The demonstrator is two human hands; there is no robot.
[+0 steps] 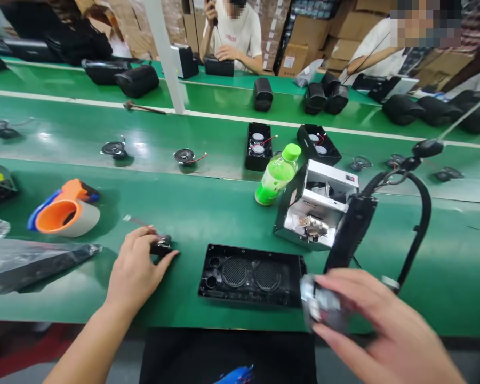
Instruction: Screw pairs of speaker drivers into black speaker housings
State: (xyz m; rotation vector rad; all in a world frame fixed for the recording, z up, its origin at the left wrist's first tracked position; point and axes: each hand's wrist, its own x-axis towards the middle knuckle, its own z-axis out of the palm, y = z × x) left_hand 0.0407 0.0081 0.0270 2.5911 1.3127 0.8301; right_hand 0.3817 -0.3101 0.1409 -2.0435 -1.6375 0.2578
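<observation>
My left hand point(138, 261) is closed around a small dark speaker driver point(162, 245) at the table surface; its fingers partly cover it. A black speaker housing point(292, 266) lies open-side up between my hands, with two round mesh grilles and two round holes inside. Over its right end, my right hand point(368, 314) grips another speaker driver point(324, 306) between thumb and fingers, blurred by motion. Behind that hand stands a black electric screwdriver point(350, 229) hanging from a cord.
A green-capped bottle point(278, 173) stands beside a box-shaped machine point(316, 205). An orange tape dispenser point(68, 210) and a plastic-wrapped bundle point(36, 266) lie left. Beyond, a conveyor point(152, 144) carries loose speaker drivers and two housings point(258, 162) point(324, 152). People point(240, 37) work opposite.
</observation>
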